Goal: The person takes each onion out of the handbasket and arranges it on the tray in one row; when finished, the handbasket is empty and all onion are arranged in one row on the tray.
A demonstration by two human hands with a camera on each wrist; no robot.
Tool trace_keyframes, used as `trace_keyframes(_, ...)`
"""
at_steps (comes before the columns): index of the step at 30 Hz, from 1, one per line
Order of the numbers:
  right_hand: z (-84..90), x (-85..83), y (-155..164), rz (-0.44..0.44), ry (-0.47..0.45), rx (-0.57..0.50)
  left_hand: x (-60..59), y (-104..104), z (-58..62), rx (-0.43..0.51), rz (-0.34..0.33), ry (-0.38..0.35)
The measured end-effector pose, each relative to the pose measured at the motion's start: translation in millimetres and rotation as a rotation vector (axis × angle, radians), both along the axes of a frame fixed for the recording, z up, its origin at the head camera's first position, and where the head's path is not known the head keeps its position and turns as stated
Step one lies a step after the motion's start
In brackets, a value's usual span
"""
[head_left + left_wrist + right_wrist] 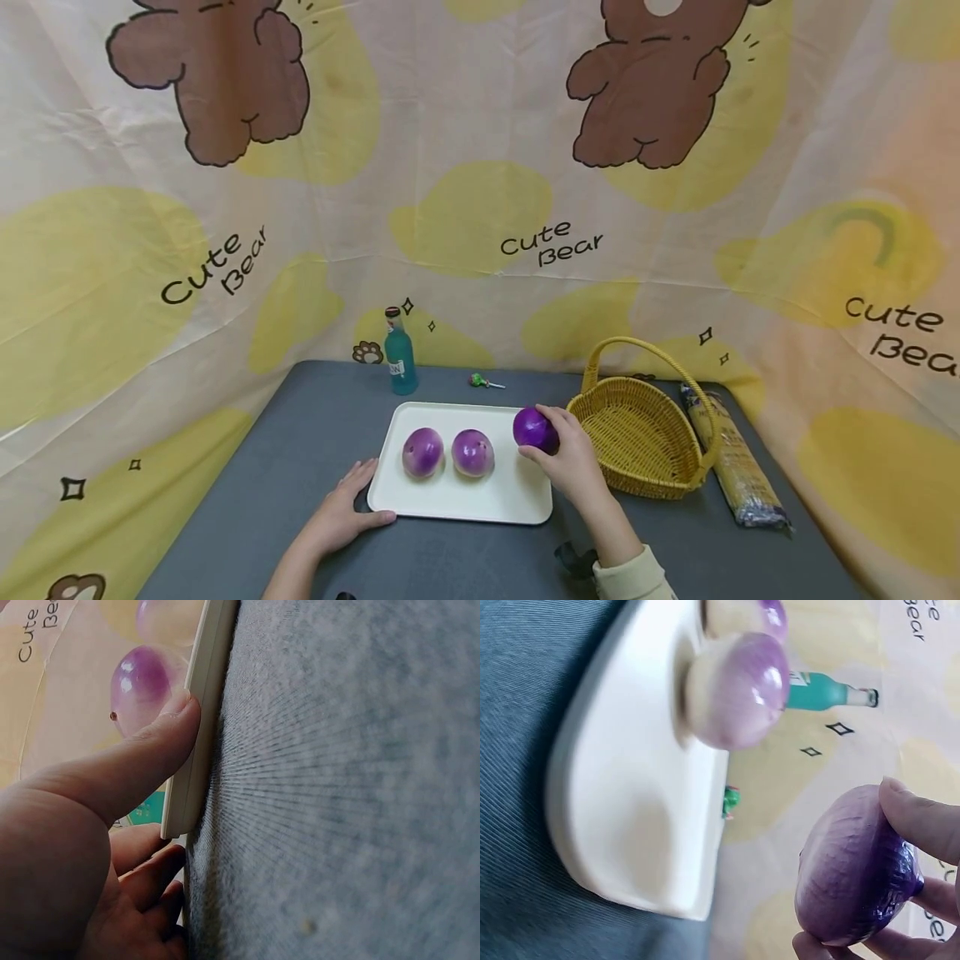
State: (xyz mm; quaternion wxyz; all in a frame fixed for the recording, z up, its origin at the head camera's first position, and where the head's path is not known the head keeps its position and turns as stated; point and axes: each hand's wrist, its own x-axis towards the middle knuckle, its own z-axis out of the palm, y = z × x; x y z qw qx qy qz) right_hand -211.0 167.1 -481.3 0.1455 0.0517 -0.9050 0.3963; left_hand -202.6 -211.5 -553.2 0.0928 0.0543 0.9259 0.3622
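Note:
My right hand (572, 454) holds a dark purple onion (536, 430) between thumb and fingers, above the right end of the white tray (510, 492). In the right wrist view, the held onion (847, 870) is off the tray, its pointed neck toward the palm. Two paler purple-and-white onions sit side by side on the tray, a left one (423, 453) and a middle one (472, 453). My left hand (341, 512) holds the tray's near left corner. Its thumb lies on the front rim in the left wrist view, with the fingers along the left side.
A yellow wicker basket (637, 433) with a tall handle stands right of the tray. Beside it lies a long plastic-wrapped package (738, 462). Behind the tray are a blue-green bottle (401, 358) and a lollipop (483, 381). A printed cloth hangs behind the grey table (300, 433).

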Motion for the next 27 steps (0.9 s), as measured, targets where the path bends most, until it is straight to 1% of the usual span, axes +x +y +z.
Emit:
trace_keyframes(4,-9.5,-3.8,-5,0.016,-0.01,0.004,-0.1,-1,-0.2,0.003,0.008,-0.004)
trace_keyframes(9,-25.6,-9.8,-7,0.022,-0.012,0.023,-2.7,0,-1.9,0.015,0.0,0.002)
trace_keyframes(15,-43.7,-14.3,-8,0.036,-0.064,0.03,-2.9,1,-2.2,0.01,0.001,0.002)
trace_keyframes(22,-51.8,-14.2,-10,0.039,-0.118,0.022,-1.3,2,-0.1,-0.003,-0.006,0.001)
trace_keyframes(27,-52.7,-13.6,-12,0.041,-0.122,0.026,-0.2,2,0.7,-0.013,-0.007,0.008)
